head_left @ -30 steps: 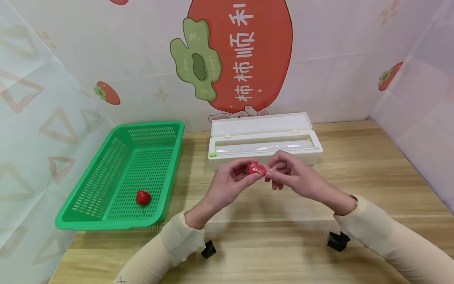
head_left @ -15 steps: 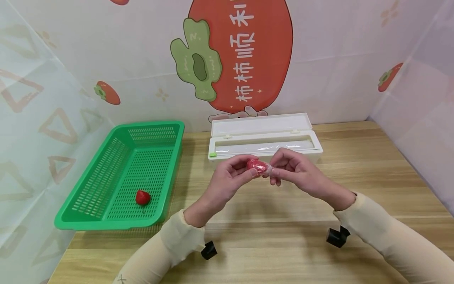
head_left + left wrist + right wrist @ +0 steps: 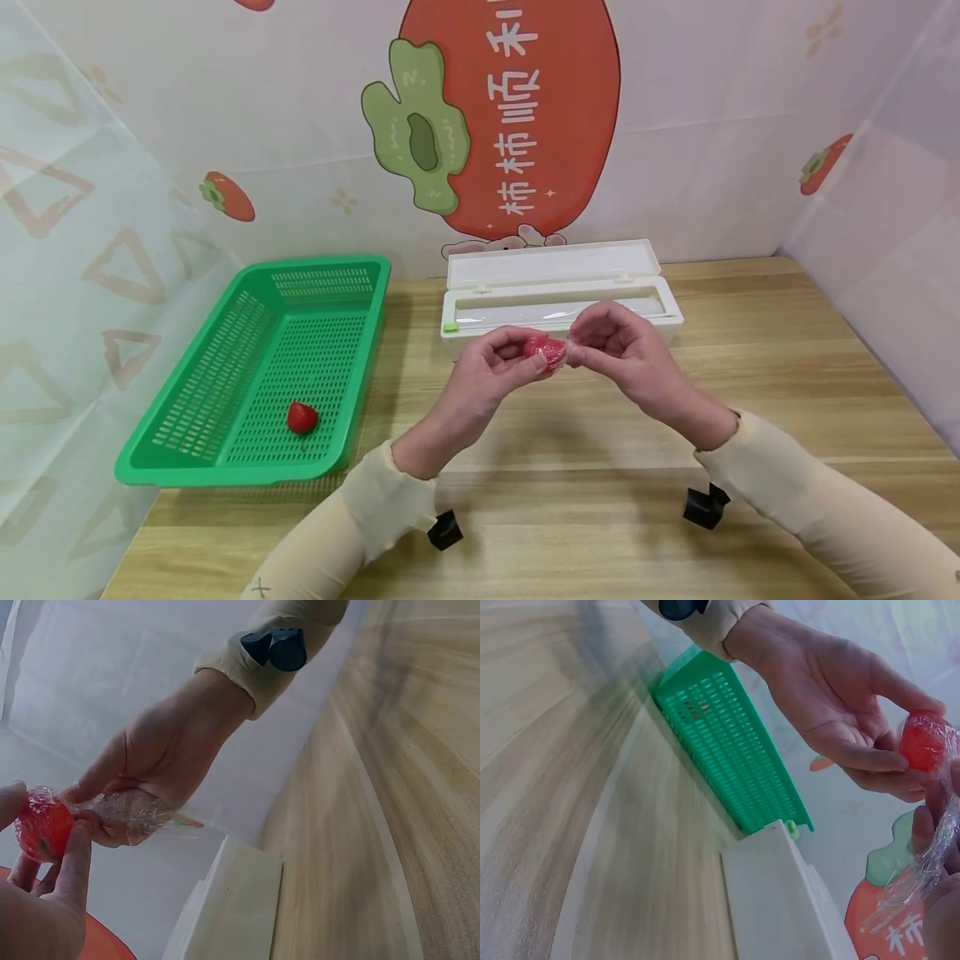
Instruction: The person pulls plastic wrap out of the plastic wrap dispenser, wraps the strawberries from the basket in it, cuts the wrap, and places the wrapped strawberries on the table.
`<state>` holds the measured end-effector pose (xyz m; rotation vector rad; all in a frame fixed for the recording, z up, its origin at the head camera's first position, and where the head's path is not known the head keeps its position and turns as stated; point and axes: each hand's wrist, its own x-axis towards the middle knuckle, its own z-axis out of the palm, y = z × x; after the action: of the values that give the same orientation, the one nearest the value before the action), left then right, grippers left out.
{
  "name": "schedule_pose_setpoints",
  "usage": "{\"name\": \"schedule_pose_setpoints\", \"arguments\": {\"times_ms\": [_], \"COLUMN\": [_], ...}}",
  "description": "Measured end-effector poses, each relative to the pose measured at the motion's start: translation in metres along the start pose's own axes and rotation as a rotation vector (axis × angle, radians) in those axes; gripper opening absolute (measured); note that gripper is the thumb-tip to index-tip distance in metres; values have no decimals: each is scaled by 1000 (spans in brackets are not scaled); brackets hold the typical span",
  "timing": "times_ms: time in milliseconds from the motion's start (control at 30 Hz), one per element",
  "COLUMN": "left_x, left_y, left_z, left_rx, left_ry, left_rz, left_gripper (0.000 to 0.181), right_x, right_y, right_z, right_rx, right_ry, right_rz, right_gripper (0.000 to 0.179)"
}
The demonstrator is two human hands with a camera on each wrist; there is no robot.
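In the head view, a red strawberry [image 3: 543, 351] in clear plastic wrap is held up over the table between both hands. My left hand [image 3: 480, 379] pinches the fruit between thumb and fingers. The right hand [image 3: 637, 354] pinches the gathered wrap at the fruit's right side. From the left wrist, a crumpled tail of plastic wrap [image 3: 142, 812] trails out past the right fingers. The right wrist view shows the wrapped fruit at its right edge, the wrap twisted and hanging below.
A green basket [image 3: 363, 367] stands at the left with another strawberry [image 3: 302, 417] inside. Behind the hands lies a white plastic wrap dispenser [image 3: 562, 321], its lid raised and a film roll in it. A patterned backdrop [image 3: 712, 192] encloses the wooden table [image 3: 570, 533].
The right hand has turned and shifted slightly upward, with the wrap now bunched closer to the fruit. My left hand keeps its grip on the strawberry, nearly in place.
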<state>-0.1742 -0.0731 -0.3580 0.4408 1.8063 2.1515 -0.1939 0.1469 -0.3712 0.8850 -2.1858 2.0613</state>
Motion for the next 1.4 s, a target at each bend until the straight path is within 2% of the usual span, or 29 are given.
{"name": "schedule_pose_setpoints", "arguments": {"times_ms": [100, 233, 367, 467, 567, 667, 733, 833, 1033, 1167, 1300, 1400], "left_x": [0, 0, 0, 1, 3, 4, 4, 4, 5, 6, 6, 7], "left_y": [1, 3, 3, 1, -1, -2, -2, -2, -1, 0, -2, -3], "left_z": [0, -2, -1, 2, 6, 8, 8, 7, 8, 9, 9, 9], "left_rx": [26, 121, 175, 186, 204, 218, 248, 278, 248, 237, 256, 326], "left_ry": [-9, -28, -74, -121, -156, -173, -152, -97, -14, 28, 52, 113], "left_rz": [-8, -18, -4, 39, 112, 178, 204, 207, 215, 202, 242, 278], "left_gripper": [32, 32, 37, 45, 57, 62, 58, 50, 46, 44, 41, 40], "right_x": [0, -1, -2, -2, -3, -5, -7, -9, -12, -12, -11, -11], "right_y": [1, 0, -1, -2, -3, -3, -3, -1, -2, -6, -11, -14], "right_z": [1, 2, 4, 5, 7, 8, 8, 9, 10, 12, 15, 18], "right_rx": [57, 113, 108, 96, 85, 44, -4, -73, -111, -111, -72, -57], "right_ry": [21, 47, 77, 102, 120, 125, 120, 114, 143, 183, 180, 174], "right_rz": [3, 21, 16, 8, 14, 41, 54, 40, 6, 48, 105, 147], "right_gripper": [12, 11, 11, 10, 8, 9, 12, 18, 25, 28, 33, 36]}}
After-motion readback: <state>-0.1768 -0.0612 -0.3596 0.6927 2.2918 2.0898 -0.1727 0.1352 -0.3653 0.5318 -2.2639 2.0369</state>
